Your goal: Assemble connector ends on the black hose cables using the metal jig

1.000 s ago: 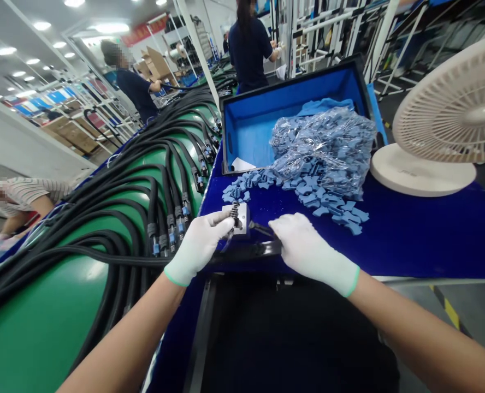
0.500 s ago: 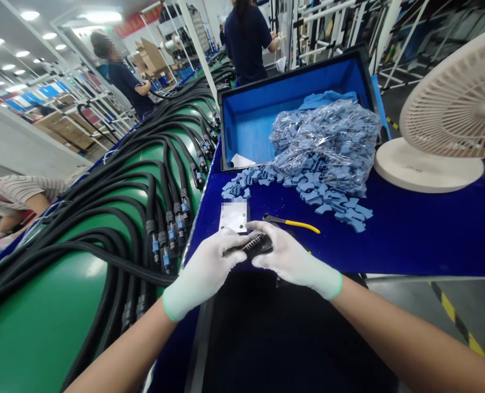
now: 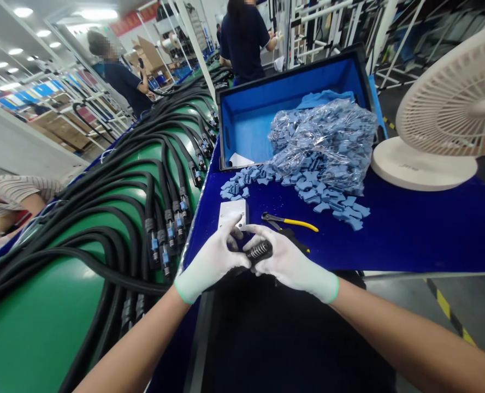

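Both my hands wear white gloves and meet at the near edge of the blue table (image 3: 410,234). My left hand (image 3: 212,259) and my right hand (image 3: 289,262) are closed together on a black ribbed cable connector (image 3: 259,250) held between them. The connector's cable runs left onto the green conveyor (image 3: 33,322). Just beyond my fingers lies a small grey metal plate (image 3: 231,212). Yellow-handled pliers (image 3: 289,221) lie on the table to the right of the plate.
Loose blue rubber pieces (image 3: 328,199) spill from a clear bag (image 3: 322,139) leaning in a blue tray (image 3: 246,117). A white fan (image 3: 443,117) stands at the right. Many black cables (image 3: 144,180) lie on the conveyor. Other workers (image 3: 244,38) stand further along the line.
My hands drew back from the metal plate to the table's near edge with the connector. The pliers now lie on the table, out of my right hand.
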Motion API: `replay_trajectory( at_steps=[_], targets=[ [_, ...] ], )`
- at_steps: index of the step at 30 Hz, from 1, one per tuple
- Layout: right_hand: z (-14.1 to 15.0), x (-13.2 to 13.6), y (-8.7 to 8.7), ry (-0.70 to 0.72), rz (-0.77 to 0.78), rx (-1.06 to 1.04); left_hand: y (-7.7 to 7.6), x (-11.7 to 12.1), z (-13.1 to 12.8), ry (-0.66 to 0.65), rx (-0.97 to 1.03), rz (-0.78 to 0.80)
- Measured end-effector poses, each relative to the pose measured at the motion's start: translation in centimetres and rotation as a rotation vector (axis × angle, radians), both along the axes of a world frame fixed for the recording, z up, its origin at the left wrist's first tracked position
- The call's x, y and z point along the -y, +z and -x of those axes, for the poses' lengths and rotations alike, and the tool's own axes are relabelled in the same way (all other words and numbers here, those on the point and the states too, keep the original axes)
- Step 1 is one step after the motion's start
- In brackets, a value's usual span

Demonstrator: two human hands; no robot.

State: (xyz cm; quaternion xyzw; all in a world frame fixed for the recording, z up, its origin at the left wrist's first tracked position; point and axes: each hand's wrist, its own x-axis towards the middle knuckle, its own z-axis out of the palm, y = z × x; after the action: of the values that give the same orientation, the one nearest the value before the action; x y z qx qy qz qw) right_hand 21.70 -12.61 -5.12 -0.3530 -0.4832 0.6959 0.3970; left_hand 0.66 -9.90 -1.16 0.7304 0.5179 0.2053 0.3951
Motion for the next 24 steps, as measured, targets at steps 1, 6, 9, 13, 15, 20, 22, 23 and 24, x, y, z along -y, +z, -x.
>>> replay_trajectory(
  at_steps=[1, 6, 9, 13, 15, 20, 22, 23, 24],
  targets=[
    [0.0, -0.1, 0.2, -0.024, -0.006, 0.009, 0.1, 0.6, -0.2, 0.038, -0.057, -0.112],
    [0.6, 0.8, 1.0, -0.309, 0.036, -0.114, 0.3, 4.5, 0.2, 0.244, 0.083, -0.046],
    [0.8, 0.4, 1.4, 0.014, -0.098, -0.025, 0.5, 4.6, 1.3, 0.536, 0.833, 0.287],
    [-0.1, -6.8, 1.1, 0.225, -0.389, 0.334, 2.0, 1.9, 2.9, 0.638, 1.287, 0.177],
    [-0.5, -12.1, 0.3, -0.052, -0.661, 0.685, 3.1, 0.0, 3.3, 0.533, 1.172, 0.089],
    [-0.1, -20.5, -2.1, 0.112, -0.911, 1.052, 4.5, -5.2, 2.8, 0.458, 0.893, -0.245],
    [0.1, -21.0, -2.7, 0.084, -0.889, 1.045, 4.4, -7.2, 2.4, 0.451, 0.836, -0.348],
    [0.1, -20.8, -2.9, 0.057, -0.872, 1.042, 4.2, -8.0, 2.1, 0.452, 0.806, -0.386],
    [0.0, -20.5, -2.9, 0.022, -0.848, 1.034, 4.0, -8.7, 1.9, 0.452, 0.77, -0.412]
  ],
)
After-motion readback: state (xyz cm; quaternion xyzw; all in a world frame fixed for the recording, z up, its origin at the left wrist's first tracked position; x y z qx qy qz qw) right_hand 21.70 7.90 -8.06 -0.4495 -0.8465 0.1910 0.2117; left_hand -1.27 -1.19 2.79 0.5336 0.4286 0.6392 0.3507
